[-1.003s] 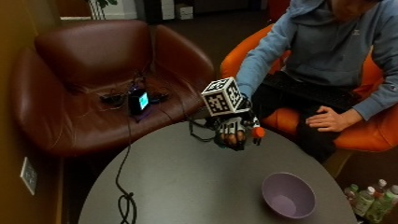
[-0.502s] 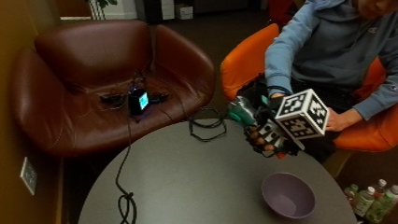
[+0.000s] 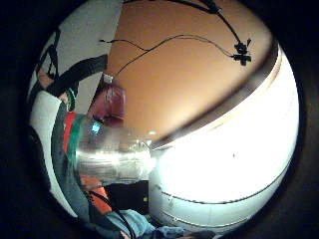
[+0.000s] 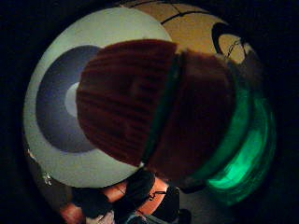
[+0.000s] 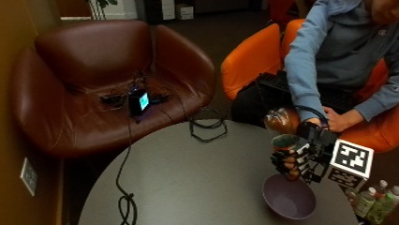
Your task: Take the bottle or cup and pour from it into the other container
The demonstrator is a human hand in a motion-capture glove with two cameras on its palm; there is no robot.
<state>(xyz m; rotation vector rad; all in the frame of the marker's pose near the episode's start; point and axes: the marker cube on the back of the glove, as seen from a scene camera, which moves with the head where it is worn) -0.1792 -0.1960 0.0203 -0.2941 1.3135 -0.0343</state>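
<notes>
The bottle (image 5: pixel 284 129) is gripped by the gloved right hand (image 5: pixel 291 158) and tilted, neck down, over the purple bowl (image 5: pixel 288 198) on the table (image 5: pixel 187 183).

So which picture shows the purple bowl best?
The outside view: the whole purple bowl sits on the table, under the tipped bottle the gloved right hand holds. The thumb-side palm view shows it partly hidden behind the bottle's cap; the little-finger view doesn't show it.
</notes>
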